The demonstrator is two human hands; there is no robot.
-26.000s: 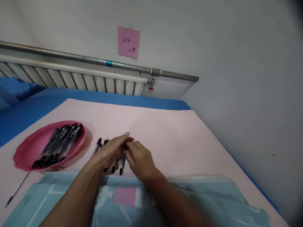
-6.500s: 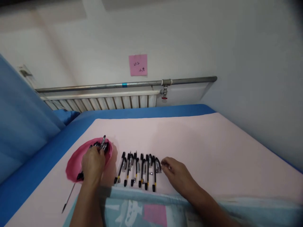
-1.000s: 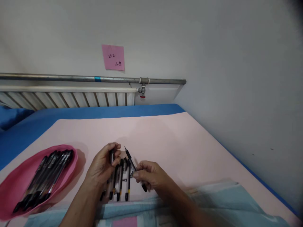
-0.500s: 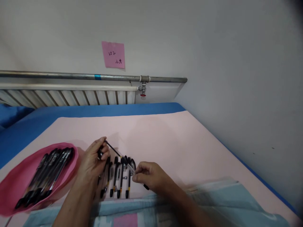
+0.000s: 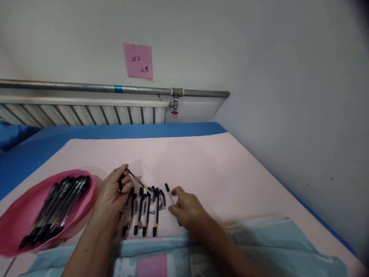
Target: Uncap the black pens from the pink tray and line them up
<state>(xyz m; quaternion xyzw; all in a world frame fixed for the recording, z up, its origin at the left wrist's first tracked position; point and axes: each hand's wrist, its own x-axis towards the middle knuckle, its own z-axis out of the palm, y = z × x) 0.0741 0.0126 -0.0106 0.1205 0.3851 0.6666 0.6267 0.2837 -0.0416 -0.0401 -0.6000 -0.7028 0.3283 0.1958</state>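
Note:
My left hand (image 5: 117,186) pinches the upper end of a black pen refill (image 5: 136,178), which slants down to the right. A dark glossy piece, perhaps a pen cap, sits in the same palm. In my right hand (image 5: 187,207) is a clear pen barrel (image 5: 172,198) with black ends, held between thumb and fingers. The barrel and the refill are apart. Between my hands, a row of clear pens with black ends (image 5: 146,215) lies on the pink surface. Beside their upper ends are black pen caps with clips (image 5: 162,199).
To the left, a pink oval basin (image 5: 89,200) holds several black pens (image 5: 57,207). The pink sheet (image 5: 196,165) lies over a blue surface (image 5: 138,131). Behind are a radiator (image 5: 121,114), a metal pipe (image 5: 89,87) and a pink note (image 5: 138,60) on the wall.
The clear barrel has come away from the refill's lower end and now stands more upright in my right hand. My left hand keeps its pinch. The view has tilted slightly down.

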